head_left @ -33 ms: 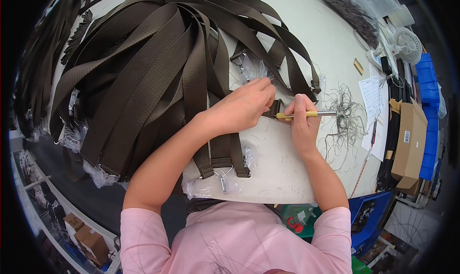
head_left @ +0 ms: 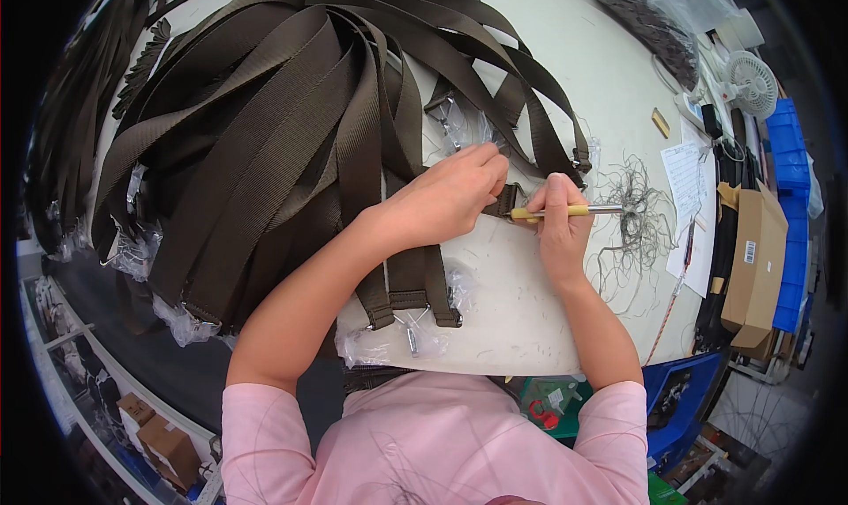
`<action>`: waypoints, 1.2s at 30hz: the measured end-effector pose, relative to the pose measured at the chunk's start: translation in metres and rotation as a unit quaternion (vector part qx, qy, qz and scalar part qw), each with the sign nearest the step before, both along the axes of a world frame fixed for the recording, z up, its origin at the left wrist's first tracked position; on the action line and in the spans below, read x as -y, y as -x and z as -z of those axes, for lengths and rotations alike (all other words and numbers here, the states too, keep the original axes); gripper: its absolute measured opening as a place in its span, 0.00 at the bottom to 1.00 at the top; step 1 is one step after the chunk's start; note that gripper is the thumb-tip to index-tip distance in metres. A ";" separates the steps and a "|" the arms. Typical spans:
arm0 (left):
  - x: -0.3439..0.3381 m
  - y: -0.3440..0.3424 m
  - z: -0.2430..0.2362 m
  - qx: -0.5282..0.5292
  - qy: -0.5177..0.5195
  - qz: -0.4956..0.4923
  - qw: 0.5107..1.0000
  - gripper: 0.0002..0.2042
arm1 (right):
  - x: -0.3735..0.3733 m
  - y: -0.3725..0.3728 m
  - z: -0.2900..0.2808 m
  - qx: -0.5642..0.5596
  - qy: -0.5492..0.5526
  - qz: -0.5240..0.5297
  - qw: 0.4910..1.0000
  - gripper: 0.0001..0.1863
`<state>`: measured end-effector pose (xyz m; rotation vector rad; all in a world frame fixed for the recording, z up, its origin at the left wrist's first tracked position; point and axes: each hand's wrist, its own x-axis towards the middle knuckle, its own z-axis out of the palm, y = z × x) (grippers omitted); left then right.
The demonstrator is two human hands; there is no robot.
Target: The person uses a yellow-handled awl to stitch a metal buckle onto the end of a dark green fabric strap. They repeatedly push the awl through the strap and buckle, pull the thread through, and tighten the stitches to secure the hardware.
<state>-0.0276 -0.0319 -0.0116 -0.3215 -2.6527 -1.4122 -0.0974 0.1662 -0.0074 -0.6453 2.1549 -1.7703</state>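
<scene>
My left hand [head_left: 455,196] is closed on the end of a dark brown webbing strap [head_left: 505,200], near its metal fitting. Beside it, my right hand [head_left: 564,227] pinches a slim tool [head_left: 579,211] with a yellow handle and a silver end that points right. The tool's other end meets the strap by its fitting; the exact contact is too small to make out. A large pile of brown webbing straps [head_left: 265,125] covers the left of the table. Other strap ends [head_left: 411,300] with metal hooks in clear plastic lie nearer me.
Loose thread ends [head_left: 636,213] lie tangled right of my right hand. Beyond them are a written sheet [head_left: 685,182], a small white fan [head_left: 751,83], a cardboard box [head_left: 755,266] and blue bins [head_left: 789,213]. A bagged dark bundle [head_left: 645,19] sits at the far right of the white table [head_left: 521,311].
My right hand and the tool have shifted very slightly to the right. My left hand keeps its place on the strap.
</scene>
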 end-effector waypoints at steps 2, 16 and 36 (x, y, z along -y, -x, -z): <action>0.000 0.001 -0.001 0.010 -0.024 -0.011 1.000 0.07 | 0.000 0.000 -0.002 0.009 0.011 0.013 1.000 0.24; -0.001 0.004 0.005 0.006 -0.057 -0.048 0.997 0.07 | 0.001 0.001 0.005 -0.028 -0.009 -0.011 1.000 0.23; -0.007 -0.002 0.007 -0.023 0.001 -0.108 0.994 0.10 | 0.002 -0.001 0.001 -0.017 0.028 0.006 0.999 0.26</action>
